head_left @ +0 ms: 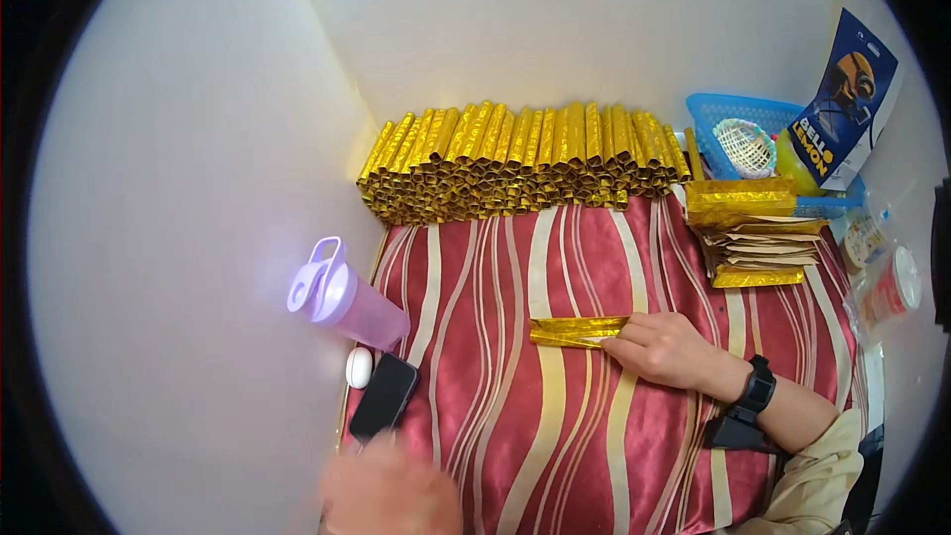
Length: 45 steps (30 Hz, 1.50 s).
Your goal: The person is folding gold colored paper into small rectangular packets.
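My right hand [666,349] is closed on the right end of a folded strip of shiny gold paper [567,329]. That strip lies low over the striped red cloth, and a thin pale edge shows along its fold. At the lower left, my left hand [391,485] is smeared by motion, so its fingers cannot be made out. It is nearest to a black phone [384,396]. Along the far side rises a stack of gold paper tubes [525,154], their open ends facing me. To the right sits a pile of flat gold paper sheets [758,248] with pale undersides.
A lilac shaker bottle [349,299] and a white oval object [359,369] stand by the left wall. At the back right is a blue basket [713,111] holding a woven ball-like item and a dark blue printed card [847,99]. A lidded cup [892,287] is below it.
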Tool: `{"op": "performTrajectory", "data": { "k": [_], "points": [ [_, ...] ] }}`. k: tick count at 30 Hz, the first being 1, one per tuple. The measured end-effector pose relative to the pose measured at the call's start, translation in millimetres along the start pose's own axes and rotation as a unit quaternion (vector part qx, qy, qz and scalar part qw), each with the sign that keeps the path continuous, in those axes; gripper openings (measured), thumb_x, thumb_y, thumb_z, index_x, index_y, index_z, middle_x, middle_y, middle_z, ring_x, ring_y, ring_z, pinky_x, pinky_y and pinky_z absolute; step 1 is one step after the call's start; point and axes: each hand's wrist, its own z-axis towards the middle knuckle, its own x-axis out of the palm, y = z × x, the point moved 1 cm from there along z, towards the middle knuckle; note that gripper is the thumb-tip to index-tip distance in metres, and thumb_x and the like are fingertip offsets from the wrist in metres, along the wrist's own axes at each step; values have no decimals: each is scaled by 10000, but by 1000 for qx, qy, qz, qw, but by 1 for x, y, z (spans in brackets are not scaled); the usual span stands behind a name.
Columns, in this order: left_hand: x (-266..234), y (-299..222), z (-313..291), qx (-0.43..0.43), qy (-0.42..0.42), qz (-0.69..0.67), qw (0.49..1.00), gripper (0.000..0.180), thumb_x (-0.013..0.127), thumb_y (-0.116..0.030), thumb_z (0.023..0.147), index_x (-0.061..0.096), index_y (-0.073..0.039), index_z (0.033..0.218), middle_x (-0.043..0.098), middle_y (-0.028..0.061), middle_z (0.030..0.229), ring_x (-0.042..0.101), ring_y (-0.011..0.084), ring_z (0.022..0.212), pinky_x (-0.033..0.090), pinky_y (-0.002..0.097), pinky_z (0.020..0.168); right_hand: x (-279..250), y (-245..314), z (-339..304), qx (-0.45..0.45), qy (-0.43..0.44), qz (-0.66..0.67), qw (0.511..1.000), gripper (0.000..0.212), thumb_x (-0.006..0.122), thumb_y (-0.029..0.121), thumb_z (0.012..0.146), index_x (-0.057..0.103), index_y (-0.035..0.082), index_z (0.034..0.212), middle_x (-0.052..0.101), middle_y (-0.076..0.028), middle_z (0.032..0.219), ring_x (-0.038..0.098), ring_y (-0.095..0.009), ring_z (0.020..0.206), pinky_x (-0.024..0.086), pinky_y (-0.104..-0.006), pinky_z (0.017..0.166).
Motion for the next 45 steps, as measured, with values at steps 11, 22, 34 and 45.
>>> {"op": "performTrajectory", "data": {
  "k": [11,22,34,45],
  "points": [
    [21,103,-100,-272,469,192,818,194,763,-103,731,702,-47,907,626,64,934,602,247,870,512,342,745,-3,-2,4,-36,18,-51,998,264,617,128,736,649,35,981,575,-13,811,582,-162,783,493,-285,625],
    [18,101,-118,-312,370,183,855,101,761,-90,743,716,-53,825,647,56,862,599,230,867,494,342,733,2,-6,1,137,-17,30,990,124,702,99,761,650,67,869,586,-40,843,588,-229,824,507,-328,673],
    [22,101,-121,-488,323,179,791,86,734,-98,788,699,-34,834,673,66,843,568,234,885,456,353,806,3,-12,1,290,7,152,945,148,685,158,846,614,36,891,584,-108,866,578,-304,839,478,-397,728],
    [25,103,-124,-469,319,176,804,84,725,-85,775,675,-35,819,661,64,830,567,246,880,459,358,797,3,-14,6,308,26,133,942,193,697,155,835,558,30,884,584,-133,845,569,-339,823,462,-432,705]
  ]
}}
